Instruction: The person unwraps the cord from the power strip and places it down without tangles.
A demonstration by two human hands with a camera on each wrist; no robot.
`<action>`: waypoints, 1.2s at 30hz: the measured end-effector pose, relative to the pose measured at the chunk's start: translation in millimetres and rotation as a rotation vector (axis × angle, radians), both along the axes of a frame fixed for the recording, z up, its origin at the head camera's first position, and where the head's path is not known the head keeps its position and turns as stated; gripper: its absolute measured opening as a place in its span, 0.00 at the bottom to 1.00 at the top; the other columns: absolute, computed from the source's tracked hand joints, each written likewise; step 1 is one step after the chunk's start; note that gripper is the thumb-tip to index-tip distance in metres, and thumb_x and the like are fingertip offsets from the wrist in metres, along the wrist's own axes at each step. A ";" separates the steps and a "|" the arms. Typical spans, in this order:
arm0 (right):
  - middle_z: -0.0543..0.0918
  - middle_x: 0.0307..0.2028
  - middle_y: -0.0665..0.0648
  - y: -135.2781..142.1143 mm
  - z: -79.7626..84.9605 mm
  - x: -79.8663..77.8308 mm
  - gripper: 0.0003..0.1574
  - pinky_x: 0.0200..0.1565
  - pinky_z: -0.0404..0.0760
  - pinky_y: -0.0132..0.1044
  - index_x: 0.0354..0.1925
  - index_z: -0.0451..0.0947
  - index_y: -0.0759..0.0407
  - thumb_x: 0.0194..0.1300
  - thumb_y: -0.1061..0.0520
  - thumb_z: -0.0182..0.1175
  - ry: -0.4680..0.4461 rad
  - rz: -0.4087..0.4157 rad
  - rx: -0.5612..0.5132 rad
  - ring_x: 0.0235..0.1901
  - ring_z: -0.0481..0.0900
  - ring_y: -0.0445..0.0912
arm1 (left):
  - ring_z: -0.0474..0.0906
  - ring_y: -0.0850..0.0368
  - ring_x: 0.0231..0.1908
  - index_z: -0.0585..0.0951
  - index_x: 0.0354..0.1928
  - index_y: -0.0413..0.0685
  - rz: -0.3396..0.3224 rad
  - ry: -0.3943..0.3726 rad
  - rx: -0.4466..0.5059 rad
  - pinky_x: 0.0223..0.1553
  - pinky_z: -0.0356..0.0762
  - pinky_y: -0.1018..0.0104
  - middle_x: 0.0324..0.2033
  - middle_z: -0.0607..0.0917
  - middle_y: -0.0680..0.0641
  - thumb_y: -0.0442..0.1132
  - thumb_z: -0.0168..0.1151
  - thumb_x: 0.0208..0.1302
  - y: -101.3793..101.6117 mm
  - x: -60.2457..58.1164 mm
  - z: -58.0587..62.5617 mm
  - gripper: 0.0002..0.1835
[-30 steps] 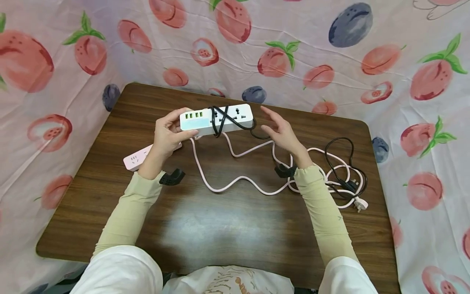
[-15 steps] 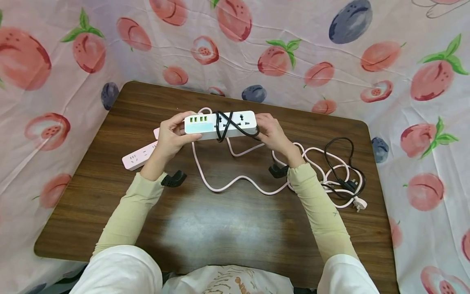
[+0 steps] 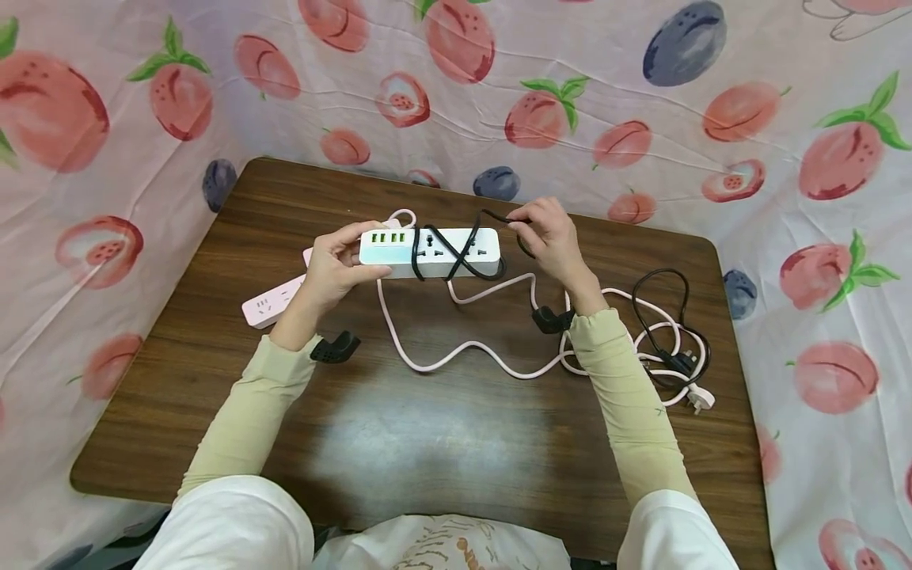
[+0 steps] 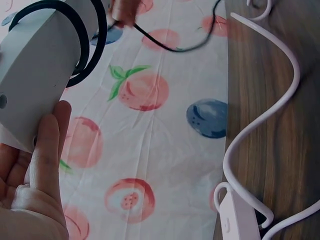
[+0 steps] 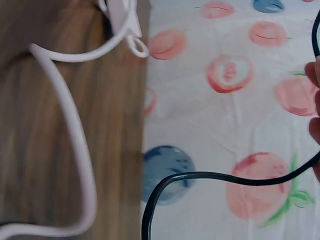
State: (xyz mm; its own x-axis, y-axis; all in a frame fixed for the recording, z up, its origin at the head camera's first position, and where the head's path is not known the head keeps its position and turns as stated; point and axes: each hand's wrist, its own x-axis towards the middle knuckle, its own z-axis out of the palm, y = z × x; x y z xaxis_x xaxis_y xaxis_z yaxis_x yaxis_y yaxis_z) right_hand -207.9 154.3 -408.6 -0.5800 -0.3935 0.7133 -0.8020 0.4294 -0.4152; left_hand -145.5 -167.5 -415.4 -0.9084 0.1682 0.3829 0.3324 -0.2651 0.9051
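Note:
A white power strip (image 3: pixel 392 246) with several green USB ports is held up over the table by my left hand (image 3: pixel 337 265), which grips its left end between thumb and fingers. A black cord (image 3: pixel 466 252) crosses over the strip's sockets and loops round its body. My right hand (image 3: pixel 552 237), off the strip's right end, pinches a length of that cord. In the left wrist view, the fingers (image 4: pixel 46 155) support the strip's end and the black loops (image 4: pixel 82 40) circle it. The right wrist view catches only fingertips at its right edge, with the black cord (image 5: pixel 215 175) hanging below.
A pink power strip (image 3: pixel 271 303) lies on the brown table (image 3: pixel 442 443), partly behind my left forearm. Its pink cord (image 3: pixel 470 343) snakes rightward to a tangle with a white plug (image 3: pixel 701 397) and a black plug (image 3: pixel 684 362). A fruit-print curtain (image 3: pixel 456 103) surrounds the table.
My right hand came in to the strip's right end, took the black cord, and drew away up and right with it. The strip moved slightly down and right; the cord's crossing shifted.

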 end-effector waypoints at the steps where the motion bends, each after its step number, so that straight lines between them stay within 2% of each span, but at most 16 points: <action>1: 0.80 0.30 0.60 2.6 3.1 1.6 0.04 0.39 0.68 0.43 0.34 0.82 0.66 0.58 0.67 0.63 0.015 -0.013 -0.017 0.35 0.70 0.54 | 0.80 0.60 0.35 0.81 0.47 0.35 0.003 0.002 0.000 0.35 0.79 0.74 0.39 0.83 0.48 0.10 0.63 0.38 -0.4 -0.3 0.2 0.29; 5: 0.79 0.29 0.61 11.5 14.5 12.2 0.06 0.38 0.65 0.41 0.34 0.82 0.67 0.55 0.71 0.63 0.061 -0.012 -0.088 0.33 0.70 0.55 | 0.80 0.60 0.34 0.79 0.48 0.30 0.025 0.027 0.005 0.34 0.79 0.74 0.39 0.82 0.47 0.10 0.62 0.39 -1.6 -2.0 0.7 0.28; 10: 0.80 0.29 0.63 18.2 21.6 29.9 0.14 0.39 0.64 0.38 0.31 0.82 0.67 0.44 0.77 0.66 0.064 0.081 -0.131 0.32 0.71 0.56 | 0.80 0.60 0.34 0.75 0.49 0.23 0.077 0.044 -0.012 0.34 0.80 0.73 0.38 0.82 0.46 0.09 0.61 0.39 -2.4 -3.3 -0.2 0.28; 16: 0.81 0.28 0.57 24.1 15.1 43.2 0.14 0.40 0.65 0.41 0.32 0.83 0.65 0.43 0.75 0.67 0.035 0.208 0.001 0.30 0.72 0.51 | 0.81 0.60 0.34 0.75 0.49 0.23 0.128 0.028 0.000 0.33 0.80 0.73 0.36 0.82 0.47 0.10 0.62 0.40 -2.8 -4.8 -0.6 0.27; 20: 0.80 0.26 0.54 23.9 7.3 46.1 0.11 0.40 0.68 0.44 0.31 0.83 0.62 0.45 0.72 0.69 0.012 0.222 0.160 0.29 0.73 0.48 | 0.81 0.60 0.34 0.78 0.48 0.28 0.155 0.034 0.026 0.34 0.80 0.73 0.36 0.83 0.48 0.11 0.62 0.41 -3.8 -6.4 0.9 0.26; 23: 0.80 0.26 0.54 21.1 2.4 46.9 0.08 0.44 0.70 0.48 0.30 0.84 0.60 0.48 0.67 0.70 -0.027 0.164 0.291 0.31 0.74 0.50 | 0.81 0.60 0.34 0.80 0.47 0.34 0.151 0.037 0.062 0.36 0.80 0.72 0.37 0.83 0.48 0.10 0.61 0.41 -5.8 -6.8 2.3 0.27; 25: 0.80 0.26 0.54 19.3 -0.4 46.1 0.05 0.46 0.70 0.50 0.30 0.84 0.60 0.50 0.65 0.69 -0.051 0.097 0.366 0.30 0.75 0.51 | 0.81 0.59 0.35 0.81 0.46 0.36 0.139 0.037 0.081 0.37 0.80 0.71 0.37 0.83 0.47 0.10 0.60 0.40 -7.2 -6.5 3.3 0.28; 29: 0.82 0.27 0.55 18.0 -5.7 38.7 0.05 0.43 0.69 0.49 0.30 0.85 0.60 0.52 0.62 0.69 -0.084 -0.101 0.443 0.28 0.77 0.50 | 0.81 0.59 0.35 0.80 0.47 0.33 0.112 0.037 0.087 0.37 0.80 0.71 0.37 0.83 0.47 0.10 0.60 0.40 -9.3 -4.9 4.3 0.27; 33: 0.83 0.28 0.58 19.6 -5.9 28.0 0.05 0.34 0.71 0.48 0.31 0.86 0.61 0.53 0.61 0.68 -0.124 -0.340 0.383 0.27 0.79 0.52 | 0.81 0.58 0.35 0.80 0.47 0.31 0.082 0.041 0.075 0.35 0.80 0.71 0.36 0.83 0.46 0.10 0.61 0.40 -11.1 -2.9 4.0 0.27; 36: 0.83 0.28 0.60 22.0 -1.4 22.0 0.06 0.29 0.72 0.50 0.32 0.86 0.62 0.56 0.60 0.67 -0.149 -0.500 0.261 0.25 0.78 0.55 | 0.81 0.58 0.35 0.79 0.47 0.30 0.059 0.053 0.063 0.35 0.80 0.71 0.37 0.83 0.45 0.11 0.62 0.40 -11.9 -2.3 3.5 0.26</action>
